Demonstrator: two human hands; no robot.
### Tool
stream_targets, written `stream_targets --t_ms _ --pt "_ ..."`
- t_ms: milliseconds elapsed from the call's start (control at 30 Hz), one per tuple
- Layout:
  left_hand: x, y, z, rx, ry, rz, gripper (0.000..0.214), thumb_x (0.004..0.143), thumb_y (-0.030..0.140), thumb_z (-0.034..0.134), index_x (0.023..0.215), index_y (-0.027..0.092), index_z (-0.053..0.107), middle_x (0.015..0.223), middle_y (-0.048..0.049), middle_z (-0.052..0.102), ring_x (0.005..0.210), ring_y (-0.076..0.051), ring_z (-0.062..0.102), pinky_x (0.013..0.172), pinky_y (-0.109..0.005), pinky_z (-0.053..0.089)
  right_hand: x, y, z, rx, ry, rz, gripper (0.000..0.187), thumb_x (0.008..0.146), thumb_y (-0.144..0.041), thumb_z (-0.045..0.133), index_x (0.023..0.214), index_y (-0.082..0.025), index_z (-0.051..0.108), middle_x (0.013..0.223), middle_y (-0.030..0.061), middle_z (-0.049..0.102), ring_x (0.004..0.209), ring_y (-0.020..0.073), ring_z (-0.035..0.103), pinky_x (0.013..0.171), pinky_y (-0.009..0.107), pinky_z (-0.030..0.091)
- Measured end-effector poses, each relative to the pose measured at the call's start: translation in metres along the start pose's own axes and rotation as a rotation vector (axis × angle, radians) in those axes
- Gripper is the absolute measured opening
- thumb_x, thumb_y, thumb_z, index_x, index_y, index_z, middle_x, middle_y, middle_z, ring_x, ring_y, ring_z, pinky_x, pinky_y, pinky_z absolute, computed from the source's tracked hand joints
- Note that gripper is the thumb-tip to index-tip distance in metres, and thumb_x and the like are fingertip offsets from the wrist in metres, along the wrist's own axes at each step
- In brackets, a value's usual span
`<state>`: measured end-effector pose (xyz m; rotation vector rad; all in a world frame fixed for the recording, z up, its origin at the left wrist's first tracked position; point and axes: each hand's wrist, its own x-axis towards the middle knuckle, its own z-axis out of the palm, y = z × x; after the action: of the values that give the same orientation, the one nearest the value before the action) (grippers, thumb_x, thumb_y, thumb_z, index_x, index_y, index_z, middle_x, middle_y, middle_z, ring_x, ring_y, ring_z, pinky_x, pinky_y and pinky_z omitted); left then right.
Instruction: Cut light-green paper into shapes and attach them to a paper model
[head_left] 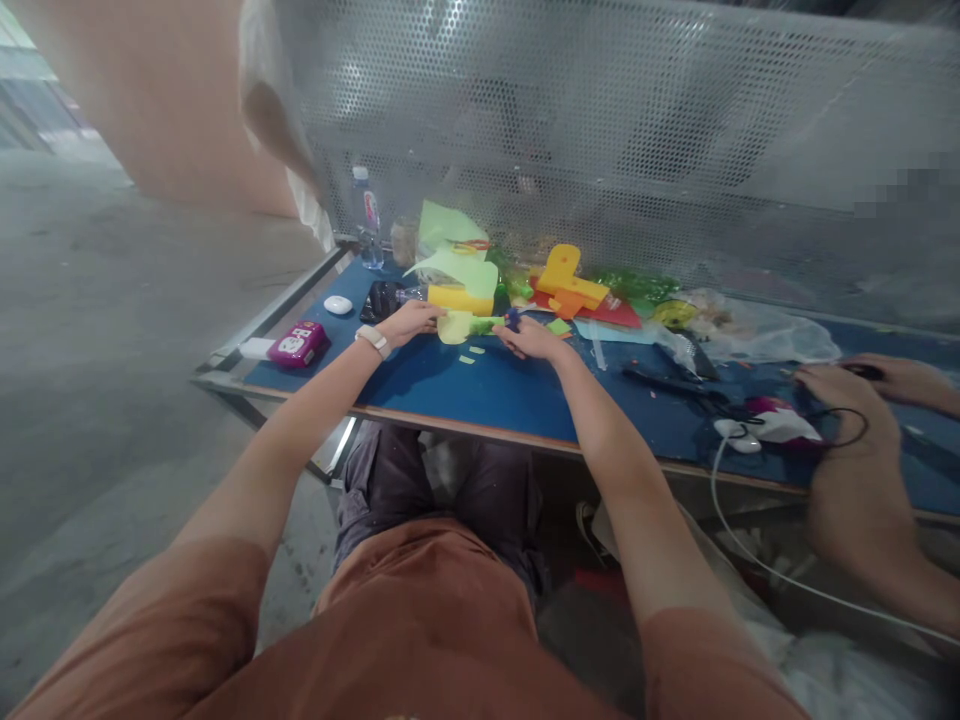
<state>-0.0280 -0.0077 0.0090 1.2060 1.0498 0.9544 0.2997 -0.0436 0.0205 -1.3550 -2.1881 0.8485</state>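
Note:
My left hand point(411, 323), with a white band on the wrist, pinches the left edge of a pale yellow sheet piece point(453, 328) just above the blue tabletop. From the right, my right hand point(531, 340) is closed around a small tool with a bright green front point(486, 325) and a dark blue end; its exact kind is too small to tell. The green front meets the yellow piece's right side. Behind both lies a yellow-orange roll or folded sheet point(461, 299). Small pale green scraps point(471, 355) rest on the table in front.
Pale green sheets point(454, 235), orange-yellow cut shapes point(562, 275) and a plastic bag point(780, 330) line the back. At left stand a water bottle point(368, 225), a white case point(337, 304) and a purple tissue pack point(298, 344). A co-worker's hands point(855, 385) are at right, near cables.

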Motion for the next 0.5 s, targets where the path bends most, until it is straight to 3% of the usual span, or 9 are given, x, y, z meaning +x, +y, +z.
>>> stream_targets --t_ms 167,500 --pt "-0.0013 0.0009 0.0018 0.003 0.007 -0.003 0.014 0.1 0.006 0.096 0.094 0.013 0.085 0.101 -0.0141 0.09 0.095 -0.02 0.082 0.105 -0.037 0.068 0.0013 0.0028 -0.0007 -0.003 -0.014 -0.015 0.083 0.113 -0.097 0.077 0.069 -0.03 0.054 0.05 -0.0001 0.057 0.051 0.0201 0.058 0.066 0.036 0.056" --pt "-0.0071 0.0059 0.0043 0.005 0.004 -0.015 0.022 0.112 0.005 0.086 0.091 0.012 0.086 0.102 -0.0153 0.09 0.093 -0.019 0.08 0.099 -0.035 0.065 0.0025 0.0089 0.0021 -0.005 0.011 -0.039 0.086 0.12 -0.096 0.064 0.067 -0.029 0.054 0.057 0.0007 0.059 0.052 0.0183 0.059 0.068 0.038 0.053"
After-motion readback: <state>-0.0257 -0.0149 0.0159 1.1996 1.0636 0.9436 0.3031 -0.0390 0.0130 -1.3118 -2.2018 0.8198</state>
